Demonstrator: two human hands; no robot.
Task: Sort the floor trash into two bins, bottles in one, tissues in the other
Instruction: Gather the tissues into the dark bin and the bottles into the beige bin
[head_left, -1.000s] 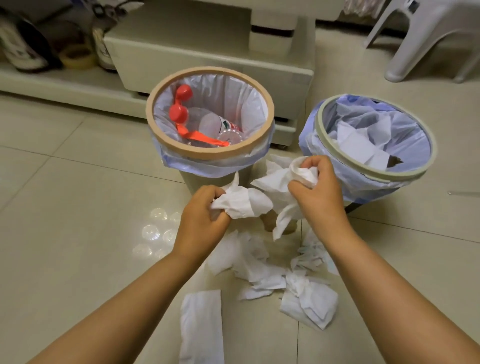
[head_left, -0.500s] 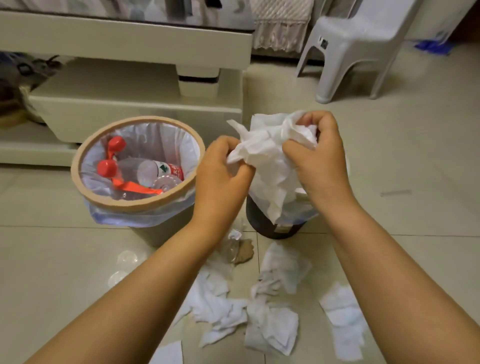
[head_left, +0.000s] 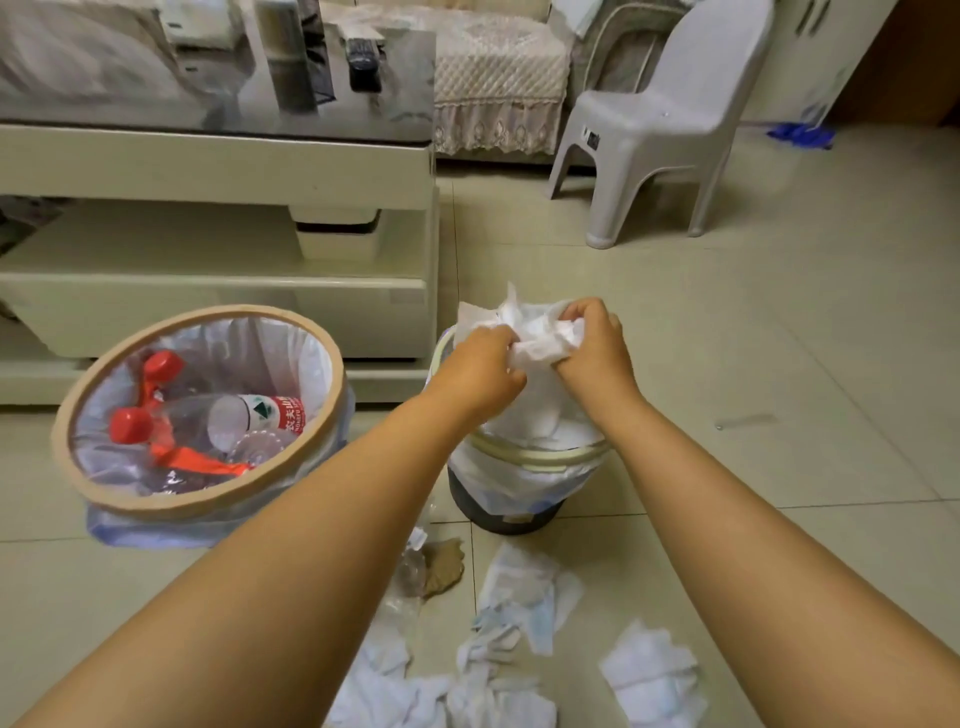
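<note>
Two-handed grip on one crumpled, soft white tissue wad (head_left: 540, 340), directly above the round cream-rimmed bin (head_left: 535, 457) with white liner. Fingers of left hand (head_left: 475, 371) and right hand (head_left: 595, 353) curled tight, knuckles up, paper bunched between and beneath them. To the left, wider tan-rimmed bin (head_left: 234, 310), clear plastic bottles (head_left: 244, 415) with red caps inside. Along the near edge of the glossy tiled floor (head_left: 779, 364), loose rumpled tissues (head_left: 649, 675), apart from both bins.

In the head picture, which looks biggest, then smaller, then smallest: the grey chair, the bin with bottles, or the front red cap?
1. Bottle bin and grey chair: they look about alike. The bin is nearer, so no ranking.
2. Front red cap: smallest by far.
</note>
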